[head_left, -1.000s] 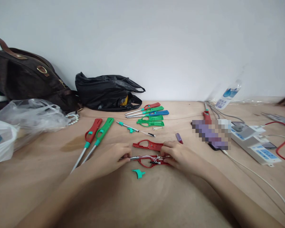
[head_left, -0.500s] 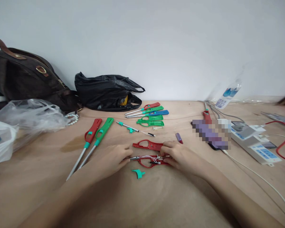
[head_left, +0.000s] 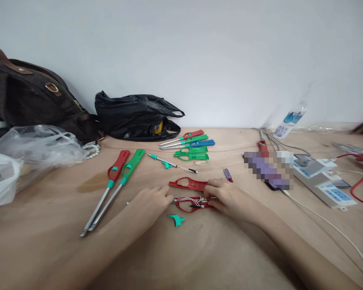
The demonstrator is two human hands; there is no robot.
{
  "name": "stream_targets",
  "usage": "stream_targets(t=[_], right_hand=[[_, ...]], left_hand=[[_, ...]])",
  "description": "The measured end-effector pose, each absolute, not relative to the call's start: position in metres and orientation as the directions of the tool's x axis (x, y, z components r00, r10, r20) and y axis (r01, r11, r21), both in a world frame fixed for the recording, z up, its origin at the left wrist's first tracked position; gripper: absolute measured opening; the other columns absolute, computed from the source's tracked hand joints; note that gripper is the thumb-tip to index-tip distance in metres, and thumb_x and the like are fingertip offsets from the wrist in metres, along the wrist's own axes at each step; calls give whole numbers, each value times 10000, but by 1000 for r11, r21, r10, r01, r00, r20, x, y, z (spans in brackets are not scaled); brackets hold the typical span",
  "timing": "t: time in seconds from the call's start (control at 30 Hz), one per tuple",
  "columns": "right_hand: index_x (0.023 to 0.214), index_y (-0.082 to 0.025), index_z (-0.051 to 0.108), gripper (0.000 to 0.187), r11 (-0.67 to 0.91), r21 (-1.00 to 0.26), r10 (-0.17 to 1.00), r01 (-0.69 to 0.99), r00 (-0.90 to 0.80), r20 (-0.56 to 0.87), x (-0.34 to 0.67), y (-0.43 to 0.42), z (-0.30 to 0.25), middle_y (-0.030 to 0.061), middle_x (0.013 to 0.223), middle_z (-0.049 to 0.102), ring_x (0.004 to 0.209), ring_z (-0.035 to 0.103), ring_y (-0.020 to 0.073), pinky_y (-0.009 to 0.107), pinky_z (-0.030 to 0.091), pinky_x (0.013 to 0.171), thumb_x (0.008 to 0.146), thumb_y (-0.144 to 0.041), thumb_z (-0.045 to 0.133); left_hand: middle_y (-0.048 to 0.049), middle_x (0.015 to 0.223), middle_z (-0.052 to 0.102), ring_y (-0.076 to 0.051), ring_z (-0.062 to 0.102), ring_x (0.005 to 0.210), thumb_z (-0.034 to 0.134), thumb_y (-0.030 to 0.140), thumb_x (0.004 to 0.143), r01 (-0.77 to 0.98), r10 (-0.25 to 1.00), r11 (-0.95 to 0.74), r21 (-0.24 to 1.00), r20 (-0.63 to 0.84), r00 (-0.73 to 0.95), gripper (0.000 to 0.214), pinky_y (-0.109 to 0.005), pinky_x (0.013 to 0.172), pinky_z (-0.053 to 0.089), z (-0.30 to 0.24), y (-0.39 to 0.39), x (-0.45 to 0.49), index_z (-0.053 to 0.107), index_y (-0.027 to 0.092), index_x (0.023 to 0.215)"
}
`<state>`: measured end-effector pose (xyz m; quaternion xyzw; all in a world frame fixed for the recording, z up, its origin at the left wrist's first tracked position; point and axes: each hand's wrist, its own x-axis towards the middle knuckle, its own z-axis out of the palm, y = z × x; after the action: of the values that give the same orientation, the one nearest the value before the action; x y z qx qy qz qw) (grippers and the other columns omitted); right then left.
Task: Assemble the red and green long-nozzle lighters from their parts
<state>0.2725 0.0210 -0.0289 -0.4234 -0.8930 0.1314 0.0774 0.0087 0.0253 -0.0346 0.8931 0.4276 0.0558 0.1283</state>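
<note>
An opened red lighter shell [head_left: 190,204] with white and red wires lies on the wooden table [head_left: 181,249] in front of me. My left hand [head_left: 151,201] has its fingers curled at the shell's left end, on the metal tube. My right hand [head_left: 226,197] pinches the shell's right end. The other red shell half [head_left: 188,184] lies just behind. A teal trigger piece [head_left: 176,220] sits in front of the shell. A small purple part [head_left: 228,175] lies beyond my right hand.
A red long lighter [head_left: 115,173] and a green long lighter [head_left: 130,169] lie at left. Several more lighters [head_left: 192,147] are stacked farther back. A black plastic bag [head_left: 136,117], brown bag [head_left: 33,96], clear bags [head_left: 33,149], power strip [head_left: 323,181] with cables and a bottle [head_left: 290,119] ring the table.
My left hand has slid a little right along the metal tube toward the red shell. The right hand stays in place. The view has shifted slightly.
</note>
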Motion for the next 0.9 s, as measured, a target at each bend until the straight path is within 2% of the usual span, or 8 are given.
stream_targets(t=[0.1, 0.17, 0.23, 0.37, 0.57, 0.73, 0.8, 0.9], right_hand=[[908, -166, 620, 96, 609, -315, 774, 728, -632, 34, 274, 22, -29, 79, 1010, 641, 911, 609, 223, 347, 481, 766, 872, -90, 575], [914, -170, 612, 82, 609, -334, 771, 719, -636, 37, 275, 22, -30, 73, 1017, 637, 912, 603, 215, 340, 480, 769, 881, -105, 576], [917, -172, 607, 51, 608, -348, 771, 714, -635, 43, 276, 22, -30, 71, 1025, 633, 911, 598, 209, 339, 481, 774, 901, -140, 571], [924, -175, 610, 48, 612, -357, 767, 706, -639, 53, 275, 20, -31, 70, 1012, 630, 916, 594, 209, 346, 483, 793, 925, -189, 565], [911, -157, 619, 56, 608, -353, 774, 711, -630, 63, 272, 19, -26, 86, 1009, 627, 891, 601, 207, 342, 489, 767, 920, -157, 563], [910, -156, 638, 93, 628, -337, 765, 701, -637, 101, 270, 18, -26, 94, 1007, 637, 897, 607, 217, 354, 494, 771, 923, -145, 546], [910, -163, 648, 118, 648, -329, 748, 686, -656, 106, 268, 17, -28, 92, 1013, 643, 913, 610, 222, 365, 494, 792, 925, -139, 533], [925, -161, 654, 88, 663, -344, 730, 665, -676, 101, 265, 14, -32, 98, 1059, 645, 976, 607, 239, 378, 495, 836, 898, -145, 572]], left_hand=[[-47, 856, 645, -197, 619, 719, 433, -48, 802, 753, 756, -653, -82, -2, 655, 290, -265, 538, 363, -37, 20, 13, 629, 165, 824], [-57, 878, 667, -204, 638, 728, 477, -50, 802, 735, 744, -657, -165, 11, 668, 265, -259, 553, 384, -36, 19, 16, 642, 156, 833], [-63, 891, 682, -210, 647, 738, 531, -55, 782, 733, 745, -655, -186, 8, 667, 241, -255, 570, 395, -34, 19, 17, 648, 151, 824], [-50, 855, 677, -195, 635, 701, 537, -52, 779, 742, 753, -646, -177, 10, 658, 227, -245, 566, 389, -31, 19, 14, 634, 153, 786], [-50, 817, 662, -199, 632, 704, 488, -48, 761, 737, 742, -653, -176, 50, 669, 239, -261, 594, 415, -30, 22, 8, 610, 156, 732], [-93, 931, 673, -248, 641, 825, 496, 20, 786, 721, 718, -684, -109, 70, 692, 216, -317, 683, 462, -26, 24, 4, 649, 150, 865], [-85, 967, 667, -239, 631, 858, 472, 57, 821, 708, 702, -706, -28, 103, 705, 235, -318, 718, 468, -22, 23, 4, 653, 166, 923], [-41, 908, 652, -205, 619, 817, 472, 146, 869, 628, 646, -762, 158, 117, 754, 196, -286, 701, 458, -15, 19, 7, 660, 199, 887]])
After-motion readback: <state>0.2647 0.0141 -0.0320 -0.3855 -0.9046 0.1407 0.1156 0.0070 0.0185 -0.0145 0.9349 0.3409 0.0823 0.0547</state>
